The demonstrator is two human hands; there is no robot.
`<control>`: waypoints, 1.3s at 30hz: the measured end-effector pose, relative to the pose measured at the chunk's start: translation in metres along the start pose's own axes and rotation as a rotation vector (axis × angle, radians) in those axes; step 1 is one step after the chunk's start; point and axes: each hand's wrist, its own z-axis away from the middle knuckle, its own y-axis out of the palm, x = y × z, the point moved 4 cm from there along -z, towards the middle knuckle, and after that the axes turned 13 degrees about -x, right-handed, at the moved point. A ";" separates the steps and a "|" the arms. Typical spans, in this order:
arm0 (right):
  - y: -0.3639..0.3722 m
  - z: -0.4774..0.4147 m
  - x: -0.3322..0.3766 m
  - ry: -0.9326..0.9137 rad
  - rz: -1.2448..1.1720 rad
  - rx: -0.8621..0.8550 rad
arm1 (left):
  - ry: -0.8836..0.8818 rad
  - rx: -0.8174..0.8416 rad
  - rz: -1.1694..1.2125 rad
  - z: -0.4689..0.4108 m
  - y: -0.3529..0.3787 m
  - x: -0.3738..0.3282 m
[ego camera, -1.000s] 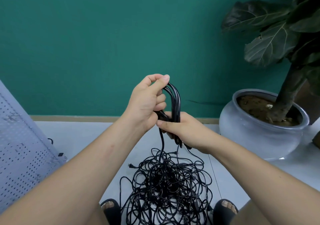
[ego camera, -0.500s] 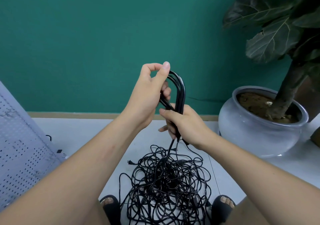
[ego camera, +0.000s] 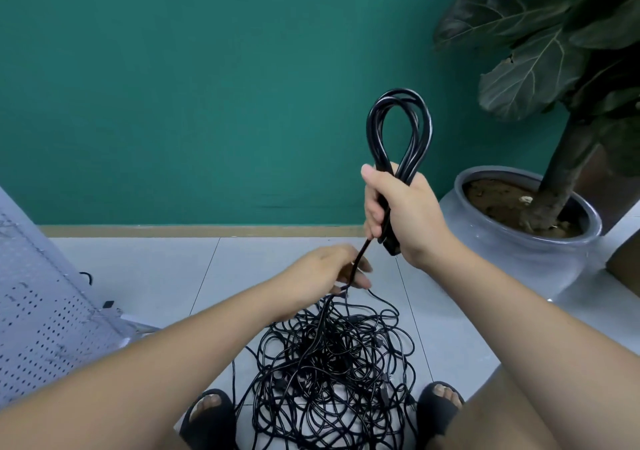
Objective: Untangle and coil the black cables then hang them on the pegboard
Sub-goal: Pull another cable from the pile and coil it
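Observation:
My right hand (ego camera: pixel 403 214) grips the base of a black cable coil (ego camera: pixel 398 130), whose loops stand upright above the fist. One strand runs down from the coil to my left hand (ego camera: pixel 325 273), which pinches it just above the floor pile. The tangled heap of black cables (ego camera: pixel 329 370) lies on the grey tiles between my feet. A white pegboard (ego camera: pixel 38 311) leans at the left edge.
A large grey pot (ego camera: pixel 512 255) with a leafy plant (ego camera: pixel 540 61) stands at the right against the green wall. My sandalled feet (ego camera: pixel 207 415) flank the pile. Small black hooks (ego camera: pixel 88 278) lie on the floor beside the pegboard.
My left hand let go of the coil's top and dropped down to the trailing strand. My right hand lifted the coil higher and to the right.

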 end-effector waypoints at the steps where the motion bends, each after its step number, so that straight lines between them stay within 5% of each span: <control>1: -0.002 0.000 0.001 0.004 -0.012 -0.024 | -0.003 0.007 -0.009 0.001 0.004 0.005; 11: -0.017 -0.004 0.011 0.009 -0.058 -0.245 | 0.013 0.056 -0.307 0.008 0.037 0.060; 18: -0.030 -0.016 0.007 0.002 0.049 -0.373 | 0.292 0.094 -0.734 0.040 0.041 0.018; 22: -0.040 -0.030 -0.002 -0.042 0.238 -0.388 | 0.443 -0.033 -0.783 0.059 0.030 -0.021; 26: -0.046 -0.041 -0.013 -0.100 0.529 -0.337 | 0.619 -0.234 -0.671 0.063 0.004 -0.055; 30: -0.031 -0.036 -0.028 -0.087 0.625 -0.085 | 0.643 -0.393 -0.365 0.060 -0.030 -0.079; 39: 0.013 0.016 -0.024 0.365 -0.004 0.280 | 0.472 -0.625 0.012 0.036 -0.075 -0.087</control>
